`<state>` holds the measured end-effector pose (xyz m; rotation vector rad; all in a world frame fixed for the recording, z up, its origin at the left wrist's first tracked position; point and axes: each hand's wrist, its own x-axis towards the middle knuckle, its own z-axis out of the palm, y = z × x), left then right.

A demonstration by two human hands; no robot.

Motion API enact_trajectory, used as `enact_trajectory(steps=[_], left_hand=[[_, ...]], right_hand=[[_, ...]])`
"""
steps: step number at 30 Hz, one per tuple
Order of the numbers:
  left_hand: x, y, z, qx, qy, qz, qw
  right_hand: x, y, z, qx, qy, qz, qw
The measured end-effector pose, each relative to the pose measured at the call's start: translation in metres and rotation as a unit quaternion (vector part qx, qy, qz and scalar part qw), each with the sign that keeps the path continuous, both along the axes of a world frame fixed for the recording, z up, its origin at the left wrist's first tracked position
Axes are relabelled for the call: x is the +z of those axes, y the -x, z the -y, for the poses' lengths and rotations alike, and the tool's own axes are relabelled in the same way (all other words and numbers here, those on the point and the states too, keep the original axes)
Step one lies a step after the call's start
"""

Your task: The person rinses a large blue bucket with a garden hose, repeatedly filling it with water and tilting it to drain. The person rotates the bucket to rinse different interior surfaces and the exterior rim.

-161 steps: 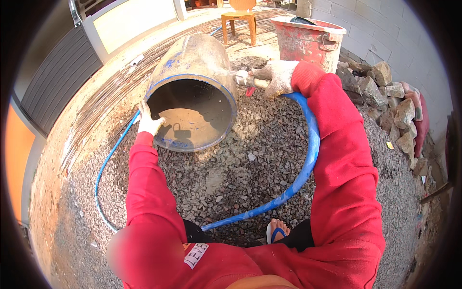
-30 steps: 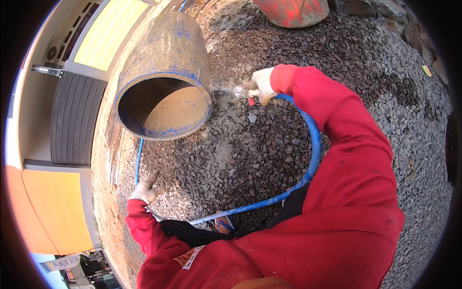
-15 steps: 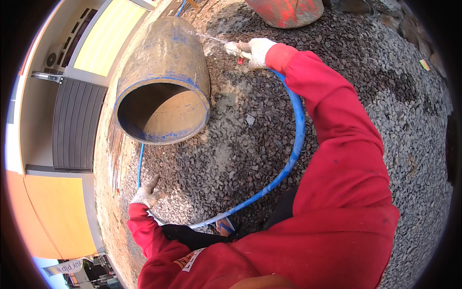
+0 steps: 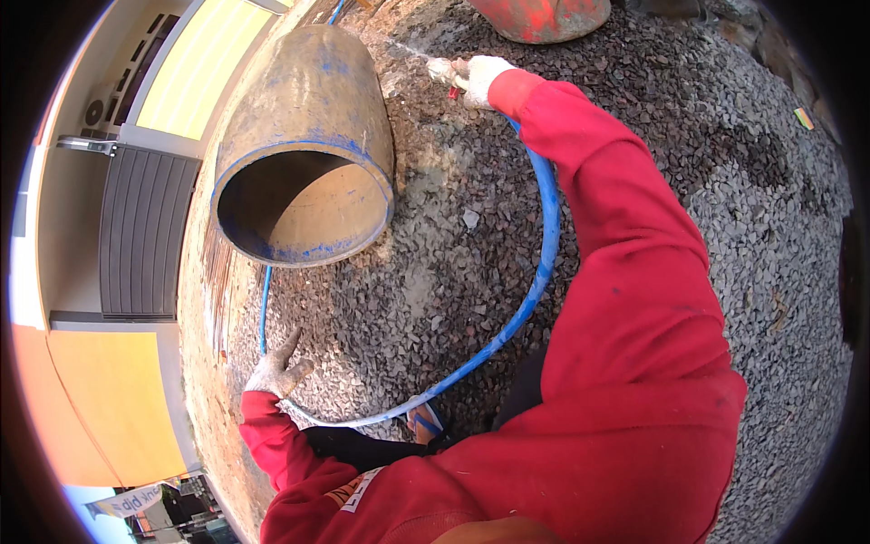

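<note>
My right hand point(image 4: 478, 80), in a pale work glove, is closed round a hose nozzle point(image 4: 443, 72) with a small red part below it. A thin jet of water leaves the nozzle toward the left. From there a blue hose point(image 4: 546, 236) curves down in a wide loop to my left hand point(image 4: 276, 367), also gloved. That hand's visible fingers are spread, and the hose passes against or behind it; any grip is hidden. Ahead lies a worn drum point(image 4: 313, 86) on its side, tan with blue paint traces, its open mouth facing me.
Grey gravel point(image 4: 770, 299) covers the ground, darker and wet in places. A red-smeared tub point(image 4: 544, 20) stands at the far side. Thin rods point(image 4: 216, 290) lie left of the drum, beside a building with a grey slatted gate point(image 4: 145, 238). My sandalled foot point(image 4: 424, 422) is below the hose.
My right hand has moved slightly forward and left with the nozzle, and the water jet has moved with it. The hose loop has shifted left. My left hand stays nearly in place.
</note>
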<state>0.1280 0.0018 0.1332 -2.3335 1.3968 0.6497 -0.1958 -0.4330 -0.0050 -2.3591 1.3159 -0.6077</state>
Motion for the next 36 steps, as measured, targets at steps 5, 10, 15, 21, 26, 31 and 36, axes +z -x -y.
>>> enact_trajectory(steps=[5, 10, 15, 21, 26, 31, 36], left_hand=[[-0.004, -0.004, -0.003, 0.01, -0.01, 0.005, 1.0], [-0.01, -0.014, -0.004, 0.012, -0.014, -0.011, 1.0], [-0.016, -0.02, -0.002, 0.013, -0.02, 0.002, 1.0], [-0.018, -0.026, -0.006, -0.013, -0.005, -0.005, 1.0], [-0.018, -0.023, -0.005, -0.003, -0.013, -0.007, 1.0], [-0.016, -0.019, -0.006, 0.013, -0.01, -0.012, 1.0], [-0.014, -0.022, -0.012, -0.019, 0.04, -0.035, 0.998]], right_hand=[[-0.016, -0.008, 0.007, 0.099, -0.168, 0.007, 0.981], [-0.037, -0.004, -0.025, 0.256, -0.263, 0.017, 0.93], [-0.036, -0.019, -0.051, 0.301, -0.132, -0.137, 0.935], [-0.028, -0.013, -0.033, 0.233, -0.151, -0.092, 0.956], [-0.026, -0.01, -0.032, 0.1, -0.078, -0.042, 0.991], [-0.032, -0.001, -0.043, 0.194, -0.214, -0.046, 0.956], [-0.058, -0.031, -0.095, 0.337, -0.16, -0.272, 0.887]])
